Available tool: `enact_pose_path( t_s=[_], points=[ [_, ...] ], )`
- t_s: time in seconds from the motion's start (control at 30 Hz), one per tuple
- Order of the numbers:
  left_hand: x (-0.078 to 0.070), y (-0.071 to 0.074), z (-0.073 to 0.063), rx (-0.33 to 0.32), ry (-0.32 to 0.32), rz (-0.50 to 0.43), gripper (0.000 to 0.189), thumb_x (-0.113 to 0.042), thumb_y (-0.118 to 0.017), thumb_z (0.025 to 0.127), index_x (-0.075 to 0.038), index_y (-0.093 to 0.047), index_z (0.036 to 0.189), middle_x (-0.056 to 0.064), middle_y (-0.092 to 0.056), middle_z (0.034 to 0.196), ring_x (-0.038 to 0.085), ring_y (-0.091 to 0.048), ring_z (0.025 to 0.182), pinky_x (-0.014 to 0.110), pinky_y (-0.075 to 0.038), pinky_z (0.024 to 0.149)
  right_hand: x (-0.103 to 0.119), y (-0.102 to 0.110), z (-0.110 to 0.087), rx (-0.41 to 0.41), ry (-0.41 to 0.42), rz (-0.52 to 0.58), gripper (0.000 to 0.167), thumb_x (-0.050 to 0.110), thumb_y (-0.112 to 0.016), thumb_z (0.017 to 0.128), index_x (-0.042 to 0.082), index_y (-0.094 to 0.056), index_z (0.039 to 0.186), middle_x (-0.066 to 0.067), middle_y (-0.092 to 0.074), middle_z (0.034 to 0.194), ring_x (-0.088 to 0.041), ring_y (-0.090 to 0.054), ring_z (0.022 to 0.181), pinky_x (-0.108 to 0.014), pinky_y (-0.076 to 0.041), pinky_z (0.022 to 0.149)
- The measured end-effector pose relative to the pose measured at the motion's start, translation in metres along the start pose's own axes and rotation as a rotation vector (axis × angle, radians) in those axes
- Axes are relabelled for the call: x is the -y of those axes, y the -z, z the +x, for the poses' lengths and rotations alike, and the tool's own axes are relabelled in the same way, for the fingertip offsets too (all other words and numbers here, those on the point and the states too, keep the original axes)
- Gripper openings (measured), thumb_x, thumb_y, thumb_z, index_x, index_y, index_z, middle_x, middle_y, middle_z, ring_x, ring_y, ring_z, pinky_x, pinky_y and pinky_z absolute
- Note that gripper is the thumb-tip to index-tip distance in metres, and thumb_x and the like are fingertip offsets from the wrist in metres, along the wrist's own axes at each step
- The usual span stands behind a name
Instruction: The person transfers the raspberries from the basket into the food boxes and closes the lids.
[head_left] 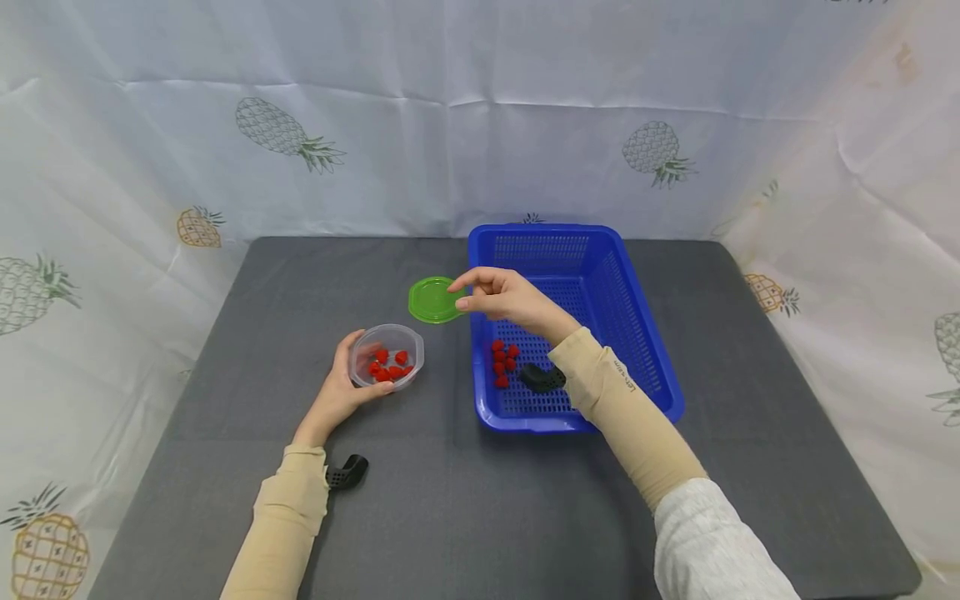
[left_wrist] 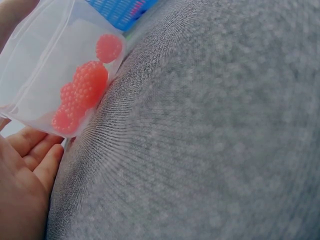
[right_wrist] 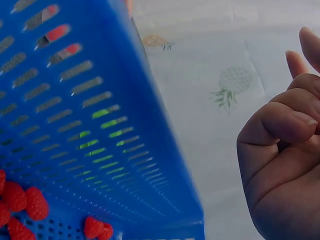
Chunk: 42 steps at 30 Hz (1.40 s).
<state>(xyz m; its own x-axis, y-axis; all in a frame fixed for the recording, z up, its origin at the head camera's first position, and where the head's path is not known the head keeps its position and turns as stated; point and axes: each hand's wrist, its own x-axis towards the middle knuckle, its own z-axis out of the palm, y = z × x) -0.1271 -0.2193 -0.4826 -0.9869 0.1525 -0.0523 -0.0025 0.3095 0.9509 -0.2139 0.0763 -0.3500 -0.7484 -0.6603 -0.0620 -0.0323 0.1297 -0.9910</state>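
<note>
My left hand (head_left: pixel 339 390) grips a clear plastic container (head_left: pixel 393 340) from its left side, thumb and fingers spread around the wall. Several red raspberries (left_wrist: pixel 90 84) lie at the bottom of it. To the right, my right hand (head_left: pixel 506 300) hovers over the left rim of a blue basket (head_left: pixel 536 423). Its index finger and thumb are extended with a gap between them, the other fingers bend inward, and no object shows in it. Beside its fingertips lies a green lid (head_left: pixel 432 303), which shows through the basket's slots in the right wrist view.
More raspberries (head_left: pixel 501 365) sit in the basket's near left part. Black wrist mounts (head_left: pixel 348 472) stick out by both forearms. A dark grey cloth covers the table (head_left: pixel 450 517), and a pineapple-print curtain (head_left: pixel 480 158) hangs behind and at the sides.
</note>
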Motion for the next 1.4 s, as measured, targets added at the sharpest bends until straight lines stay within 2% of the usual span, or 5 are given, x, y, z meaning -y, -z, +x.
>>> enact_pose_path(
  t_s=[0.2, 0.67, 1.0, 1.2, 1.4],
  points=[
    [0.000, 0.000, 0.002, 0.003, 0.010, 0.007, 0.094, -0.021, -0.076, 0.077, -0.023, -0.011, 0.146, 0.012, -0.038, 0.145, 0.028, -0.032, 0.135, 0.055, -0.017, 0.112, -0.011, 0.011, -0.008, -0.037, -0.032, -0.026, 0.031, 0.019, -0.065, 0.087, 0.008, -0.060, 0.116, 0.005, -0.036, 0.057, -0.010, -0.027, 0.049, -0.024, -0.027, 0.050],
    [0.002, -0.001, 0.004, 0.002, -0.006, 0.008, 0.094, -0.018, -0.076, 0.077, -0.020, -0.011, 0.145, 0.014, -0.039, 0.145, 0.029, -0.032, 0.135, 0.054, -0.017, 0.113, -0.027, 0.036, -0.018, -0.066, -0.122, -0.110, 0.044, 0.025, -0.067, 0.086, 0.002, -0.055, 0.123, 0.005, -0.036, 0.058, -0.010, -0.029, 0.049, -0.026, -0.030, 0.053],
    [-0.023, -0.004, -0.007, 0.018, -0.004, -0.011, 0.091, -0.009, -0.073, 0.079, -0.010, -0.010, 0.145, 0.022, -0.036, 0.145, 0.035, -0.031, 0.135, 0.055, -0.018, 0.112, -0.039, 0.040, -0.016, -0.069, -0.177, -0.225, 0.038, 0.029, -0.066, 0.086, 0.010, -0.060, 0.118, 0.005, -0.033, 0.057, -0.010, -0.028, 0.049, -0.028, -0.031, 0.054],
    [-0.026, -0.004, -0.009, 0.016, 0.010, -0.002, 0.091, -0.009, -0.073, 0.079, -0.011, -0.010, 0.144, 0.022, -0.035, 0.146, 0.034, -0.030, 0.136, 0.055, -0.018, 0.113, -0.045, 0.041, -0.015, -0.076, -0.219, -0.271, 0.042, 0.030, -0.067, 0.085, 0.007, -0.059, 0.120, 0.004, -0.032, 0.059, -0.011, -0.028, 0.050, -0.034, -0.031, 0.057],
    [-0.025, -0.002, -0.008, 0.011, -0.005, -0.005, 0.092, -0.008, -0.073, 0.078, -0.010, -0.010, 0.145, 0.022, -0.036, 0.145, 0.034, -0.030, 0.136, 0.055, -0.018, 0.112, -0.057, 0.044, -0.009, -0.068, -0.278, -0.367, 0.040, 0.032, -0.067, 0.085, 0.011, -0.060, 0.118, 0.003, -0.033, 0.064, -0.014, -0.031, 0.058, -0.030, -0.032, 0.061]
  ],
)
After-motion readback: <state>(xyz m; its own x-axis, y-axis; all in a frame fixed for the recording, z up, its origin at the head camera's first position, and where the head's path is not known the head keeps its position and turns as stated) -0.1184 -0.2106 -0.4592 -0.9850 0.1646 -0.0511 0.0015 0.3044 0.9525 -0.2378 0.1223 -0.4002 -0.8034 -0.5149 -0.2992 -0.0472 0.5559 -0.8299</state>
